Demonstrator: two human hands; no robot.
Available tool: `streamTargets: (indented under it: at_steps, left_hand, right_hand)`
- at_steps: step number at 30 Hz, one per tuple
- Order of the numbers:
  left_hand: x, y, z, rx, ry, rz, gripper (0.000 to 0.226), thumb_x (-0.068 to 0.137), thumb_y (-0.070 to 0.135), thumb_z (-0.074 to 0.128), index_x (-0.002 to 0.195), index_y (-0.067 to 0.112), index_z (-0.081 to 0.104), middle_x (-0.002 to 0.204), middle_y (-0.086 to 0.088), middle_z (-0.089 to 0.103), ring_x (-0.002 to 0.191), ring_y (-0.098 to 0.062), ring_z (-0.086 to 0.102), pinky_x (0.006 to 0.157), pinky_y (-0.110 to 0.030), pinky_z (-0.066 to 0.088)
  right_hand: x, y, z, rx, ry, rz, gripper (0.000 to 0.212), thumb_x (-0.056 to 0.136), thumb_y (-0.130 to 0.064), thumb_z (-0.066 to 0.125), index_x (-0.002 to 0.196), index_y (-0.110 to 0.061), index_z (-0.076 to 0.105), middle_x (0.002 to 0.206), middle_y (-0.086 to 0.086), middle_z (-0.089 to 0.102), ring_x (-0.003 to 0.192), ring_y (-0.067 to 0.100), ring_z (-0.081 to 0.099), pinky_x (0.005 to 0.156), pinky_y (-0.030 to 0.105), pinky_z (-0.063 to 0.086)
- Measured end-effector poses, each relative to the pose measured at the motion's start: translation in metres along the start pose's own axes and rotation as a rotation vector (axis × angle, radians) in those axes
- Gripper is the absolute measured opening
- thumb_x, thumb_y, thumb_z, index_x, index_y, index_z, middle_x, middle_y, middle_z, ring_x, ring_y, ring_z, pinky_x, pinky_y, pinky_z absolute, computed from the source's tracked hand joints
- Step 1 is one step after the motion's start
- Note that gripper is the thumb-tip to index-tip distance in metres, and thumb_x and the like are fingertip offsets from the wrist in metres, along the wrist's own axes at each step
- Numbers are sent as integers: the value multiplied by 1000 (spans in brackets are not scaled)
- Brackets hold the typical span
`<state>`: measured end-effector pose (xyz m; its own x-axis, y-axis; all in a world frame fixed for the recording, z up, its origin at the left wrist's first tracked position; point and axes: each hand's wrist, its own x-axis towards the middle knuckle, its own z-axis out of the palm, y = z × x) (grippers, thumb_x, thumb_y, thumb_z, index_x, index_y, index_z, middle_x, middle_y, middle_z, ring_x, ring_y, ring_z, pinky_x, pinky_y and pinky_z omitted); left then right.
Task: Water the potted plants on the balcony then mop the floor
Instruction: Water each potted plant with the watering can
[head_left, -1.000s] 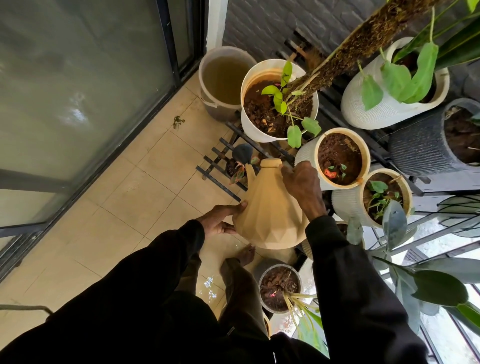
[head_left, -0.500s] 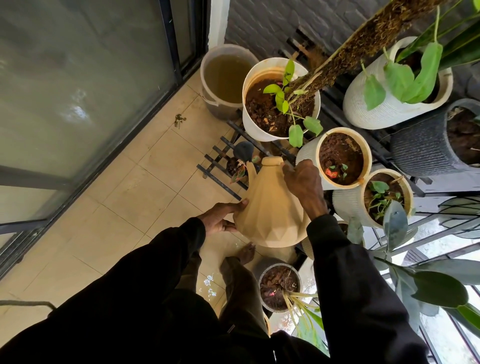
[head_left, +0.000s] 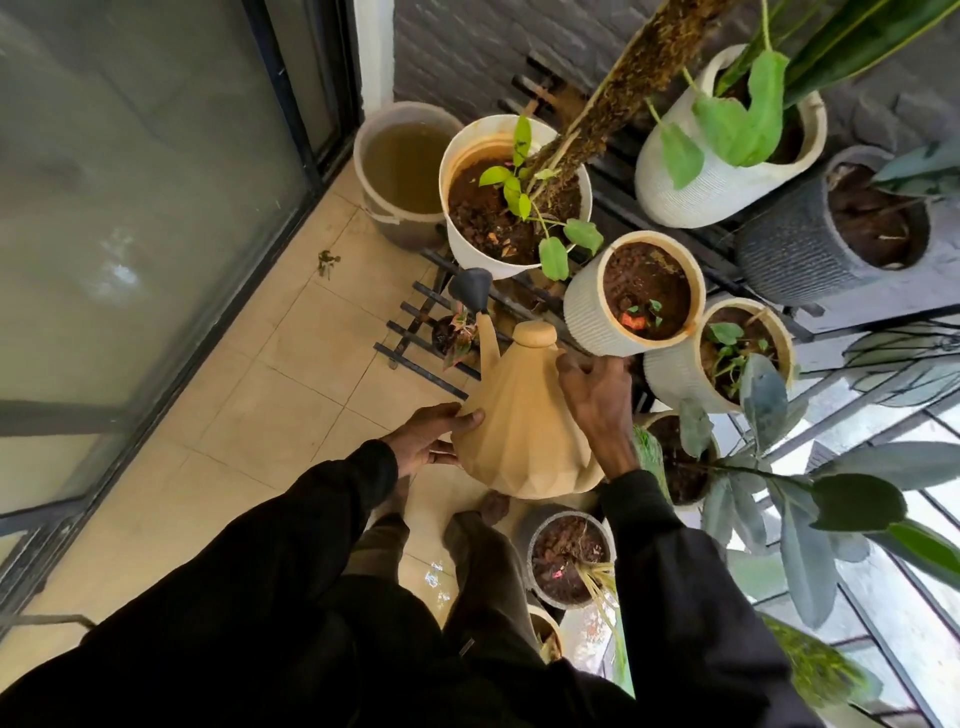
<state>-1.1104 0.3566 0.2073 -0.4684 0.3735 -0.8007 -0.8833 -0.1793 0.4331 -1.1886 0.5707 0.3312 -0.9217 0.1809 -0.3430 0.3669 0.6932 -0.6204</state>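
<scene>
Watering can (head_left: 524, 431) tilted: left hand (head_left: 427, 437) cups base (right hand (head_left: 597, 397) grips side).

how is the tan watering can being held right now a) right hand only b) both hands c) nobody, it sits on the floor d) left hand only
b: the left hand cups the lower side of the watering can while the right hand holds its upper side.

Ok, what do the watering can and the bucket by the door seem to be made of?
The watering can looks like matte tan plastic, judging by its crisp moulded facets and even colour, though glazeless ceramic can't be ruled out. Its rose is dark grey, probably plastic or rubber. The bucket seems to be thin, pale plastic with a slightly translucent wall.
</scene>
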Motion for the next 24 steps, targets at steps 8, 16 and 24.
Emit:
streamTargets:
  at_steps: [8, 16, 24]
  left_hand:
    - [-20, 7, 6, 106, 15, 19, 62, 88, 47, 74, 140, 20, 54, 136, -6, 61, 123, -34, 58, 95, -44, 54]
    - [-26, 10, 19, 115, 124, -9, 65, 91, 57, 66, 146, 25, 51, 142, -5, 55, 122, -38, 58, 101, -49, 53]
    - [-27, 26, 25, 109, 167, -40, 64, 98, 60, 55, 151, 26, 45, 149, 0, 49, 124, -39, 54, 101, -52, 51]
  right_hand:
    - [-32, 26, -2, 131, 22, 92, 42, 95, -49, 67, 81, -15, 48, 76, 0, 46, 60, 13, 36, 42, 11, 33]
    - [-51, 38, -8, 161, 33, 45, 43, 94, -52, 64, 66, -35, 36, 82, -1, 44, 58, 5, 32, 47, 13, 29]
    - [-68, 44, -7, 259, 103, 91, 57, 100, -31, 70, 54, -25, 37, 43, -16, 40, 38, 6, 33, 42, 14, 29]
